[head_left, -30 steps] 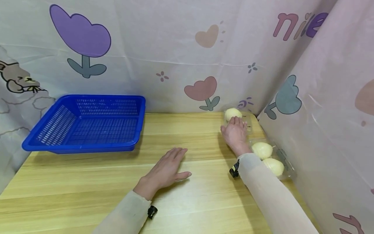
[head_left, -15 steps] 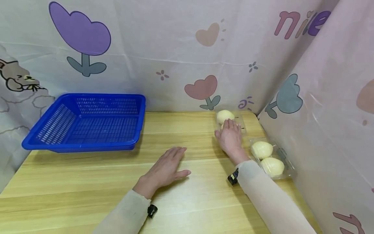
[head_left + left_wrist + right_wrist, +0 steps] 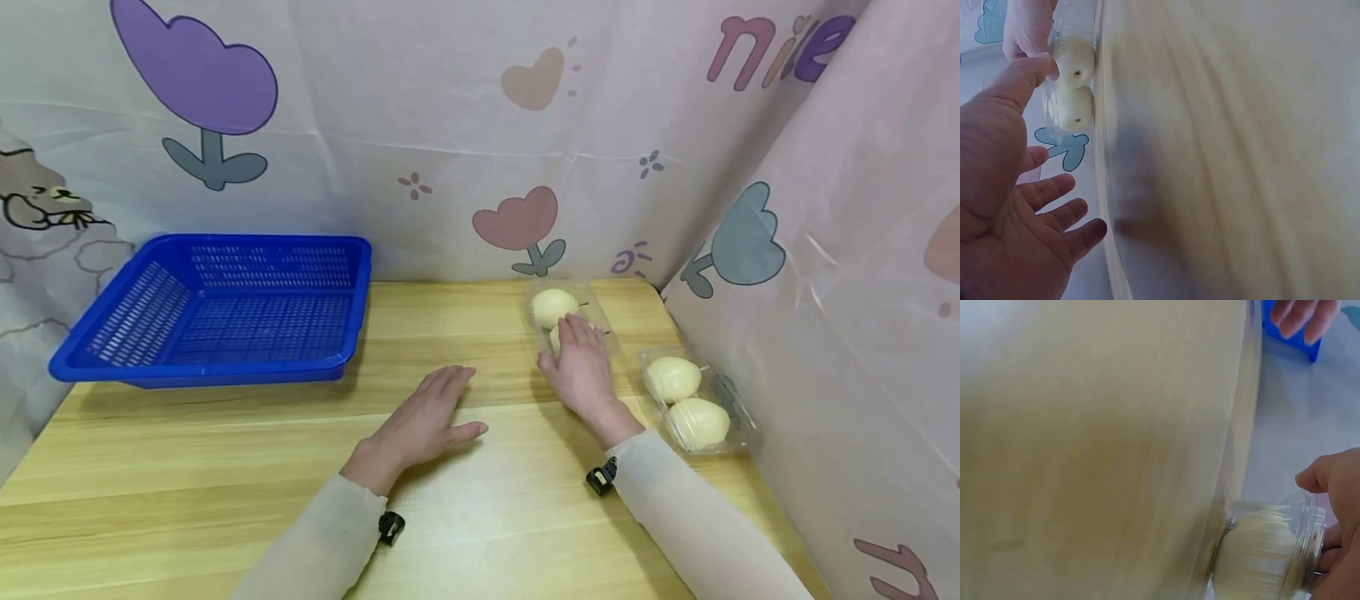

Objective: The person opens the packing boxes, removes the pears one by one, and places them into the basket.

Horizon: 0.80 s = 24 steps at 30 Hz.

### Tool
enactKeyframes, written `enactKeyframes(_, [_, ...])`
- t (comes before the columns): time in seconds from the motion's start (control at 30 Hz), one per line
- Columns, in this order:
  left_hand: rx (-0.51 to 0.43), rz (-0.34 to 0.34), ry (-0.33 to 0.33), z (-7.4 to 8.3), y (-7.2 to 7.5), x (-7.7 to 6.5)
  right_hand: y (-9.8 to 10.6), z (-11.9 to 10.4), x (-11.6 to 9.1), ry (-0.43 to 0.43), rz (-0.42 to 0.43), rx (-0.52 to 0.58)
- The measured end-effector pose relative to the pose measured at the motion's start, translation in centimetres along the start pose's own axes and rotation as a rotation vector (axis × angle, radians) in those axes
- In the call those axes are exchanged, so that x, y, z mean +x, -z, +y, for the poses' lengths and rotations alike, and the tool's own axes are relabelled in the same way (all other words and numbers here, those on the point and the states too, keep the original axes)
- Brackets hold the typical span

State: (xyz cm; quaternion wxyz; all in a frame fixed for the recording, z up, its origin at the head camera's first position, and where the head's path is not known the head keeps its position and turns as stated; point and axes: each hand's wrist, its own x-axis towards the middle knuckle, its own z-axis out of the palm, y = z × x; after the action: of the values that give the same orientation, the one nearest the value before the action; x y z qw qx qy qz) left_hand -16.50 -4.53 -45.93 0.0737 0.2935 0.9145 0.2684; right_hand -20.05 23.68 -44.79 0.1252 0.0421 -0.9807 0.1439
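Observation:
My right hand (image 3: 579,367) rests on the lid of a clear plastic box (image 3: 597,318) at the back of the table, fingers laid over its top and thumb out at its left side. Inside lie two pale yellow pears with dark stems; the far pear (image 3: 553,308) shows well, while the fingers partly cover the near one. In the right wrist view the fingers meet the lid of this box (image 3: 1263,550). My left hand (image 3: 420,421) is over the middle of the table, fingers extended, thumb apart, holding nothing.
A second clear box (image 3: 731,408) with two pears (image 3: 699,423) stands by the right edge, near my right forearm. At the back left is a blue plastic basket (image 3: 202,371). Printed curtains (image 3: 420,100) border the wooden table (image 3: 480,533) behind and on the right.
The right hand has slid the back box of pears leftward and slightly nearer, out from the corner. The left hand has stayed almost in place. The head view has tilted slightly down.

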Motion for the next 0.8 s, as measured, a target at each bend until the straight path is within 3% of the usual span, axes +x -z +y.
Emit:
enactKeyframes(0.4, [-0.009,0.032,0.007,0.1,0.6,1.4,0.3,-1.6,-2.0,0.142,-0.013,0.040])
enactKeyframes(0.8, [-0.002,0.085,0.032,-0.2,0.6,1.2,0.1,-2.6,-3.8,0.316,-0.003,0.055])
